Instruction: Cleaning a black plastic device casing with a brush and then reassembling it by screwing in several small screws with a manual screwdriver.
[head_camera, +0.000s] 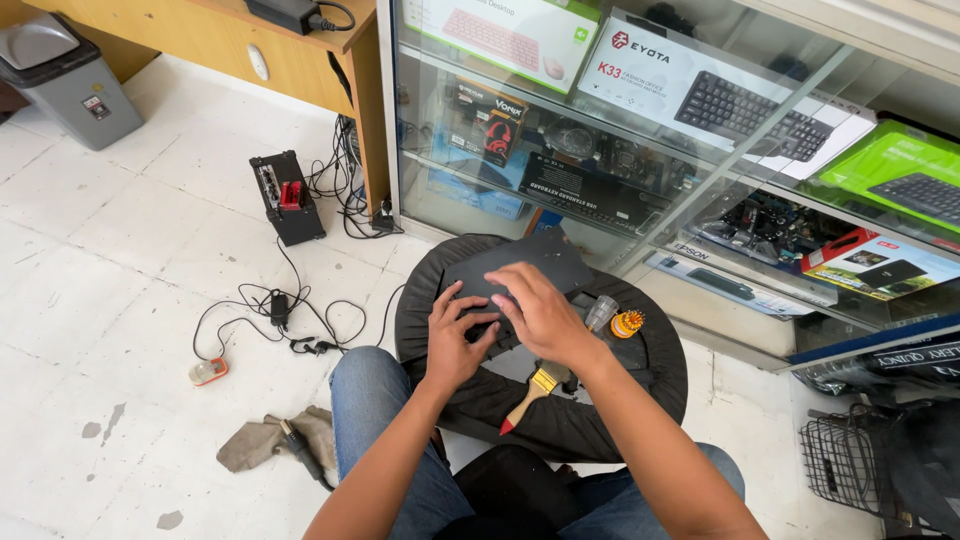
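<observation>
A flat black panel (520, 265), like a laptop cover, lies on a round black stool (660, 375) in front of my knees. My left hand (458, 335) presses its near-left edge, fingers curled onto it. My right hand (540, 315) lies over the panel's near part, palm down, overlapping the left fingers. What sits under the hands is hidden. A paintbrush (532, 392) with a wooden handle and red tip rests on the stool under my right wrist. A small clear bottle (600, 312) and an orange-and-yellow round piece (627, 323) stand just right of my right hand.
A glass display case (700, 190) with boxed keyboards rises right behind the stool. On the tiled floor to the left lie tangled cables (290, 310), a black box device (288, 197), a grey rag (270, 440). A grey bin (62, 80) stands far left; a wire basket (845, 460) stands right.
</observation>
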